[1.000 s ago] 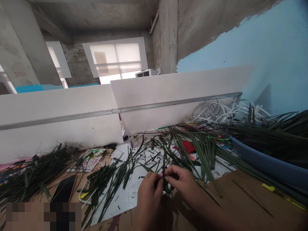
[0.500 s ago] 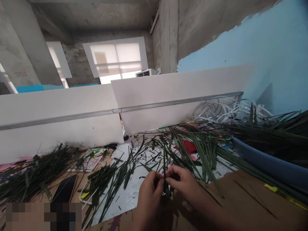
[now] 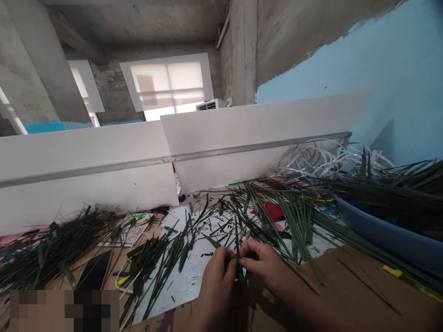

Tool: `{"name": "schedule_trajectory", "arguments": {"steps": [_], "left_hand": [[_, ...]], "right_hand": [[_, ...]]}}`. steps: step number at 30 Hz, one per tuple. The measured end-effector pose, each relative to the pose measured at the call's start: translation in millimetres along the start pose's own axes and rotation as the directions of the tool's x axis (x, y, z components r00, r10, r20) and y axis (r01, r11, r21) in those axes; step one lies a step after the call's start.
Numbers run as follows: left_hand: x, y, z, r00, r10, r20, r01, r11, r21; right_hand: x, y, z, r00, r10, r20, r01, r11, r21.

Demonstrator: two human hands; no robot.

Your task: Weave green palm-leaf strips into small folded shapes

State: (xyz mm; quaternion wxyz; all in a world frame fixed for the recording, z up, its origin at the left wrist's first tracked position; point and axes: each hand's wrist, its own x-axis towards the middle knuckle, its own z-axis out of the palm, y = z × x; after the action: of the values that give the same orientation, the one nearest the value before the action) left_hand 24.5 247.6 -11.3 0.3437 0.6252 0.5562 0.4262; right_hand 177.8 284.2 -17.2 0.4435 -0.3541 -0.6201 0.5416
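Observation:
Both hands meet low in the middle of the view, pinching one dark green leaf strip (image 3: 237, 235) that stands nearly upright between them. My left hand (image 3: 218, 271) is closed, thumb and forefinger pressed on the strip. My right hand (image 3: 260, 258) is closed too, its fingertips on the strip from the other side. A darker green part hangs just below the fingertips, mostly in shadow, and its shape is hard to make out. Beyond the hands, short cut leaf bits (image 3: 221, 226) lie scattered over a white sheet (image 3: 192, 272).
Leaf bundles lie left (image 3: 62, 240) and right (image 3: 294, 216). A blue basin (image 3: 380, 226) full of long leaves stands right, near coiled white strips (image 3: 308, 157). A black phone (image 3: 93, 269) and a white cable (image 3: 124, 288) lie left. White panels (image 3: 224, 170) close off the back.
The hands stay together on the strip, with only slight finger movement. The upright strip sits a little lower, and less of the green part below the fingers shows.

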Motion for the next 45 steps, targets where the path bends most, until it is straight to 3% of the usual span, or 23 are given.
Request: {"name": "schedule_trajectory", "arguments": {"steps": [5, 13, 17, 22, 29, 35, 45], "left_hand": [[-2, 4, 3.0, 0.999, -0.04, -0.016, 0.039, 0.996, -0.085], [3, 3, -2.2, 1.0, 0.02, -0.01, -0.021, 0.977, -0.212], [1, 5, -0.8, 0.998, 0.039, -0.046, -0.045, 0.988, -0.146], [1, 1, 1.2, 0.999, 0.028, -0.024, -0.03, 0.996, -0.087], [5, -4, -0.5, 0.996, -0.015, -0.086, 0.01, 0.998, -0.055], [2, 4, 0.2, 0.999, -0.025, -0.029, 0.02, 0.989, -0.147], [0, 8, 3.7, 0.999, -0.001, -0.038, -0.006, 0.98, -0.201]], "right_hand": [[-3, -5, 1, 1.0, -0.012, 0.015, 0.011, 1.0, 0.019], [1, 0, 1, 1.0, -0.004, -0.017, 0.006, 0.994, 0.113], [-1, -5, 1, 0.998, -0.028, -0.051, 0.03, 0.999, 0.041], [-4, -10, 1, 0.998, -0.065, -0.008, 0.065, 0.997, -0.03], [-6, -6, 6, 0.998, -0.059, 0.0, 0.059, 0.998, 0.039], [-4, -7, 6, 0.998, -0.038, -0.052, 0.044, 0.992, 0.116], [-3, -8, 4, 0.994, -0.003, -0.107, 0.027, 0.974, 0.225]]}}
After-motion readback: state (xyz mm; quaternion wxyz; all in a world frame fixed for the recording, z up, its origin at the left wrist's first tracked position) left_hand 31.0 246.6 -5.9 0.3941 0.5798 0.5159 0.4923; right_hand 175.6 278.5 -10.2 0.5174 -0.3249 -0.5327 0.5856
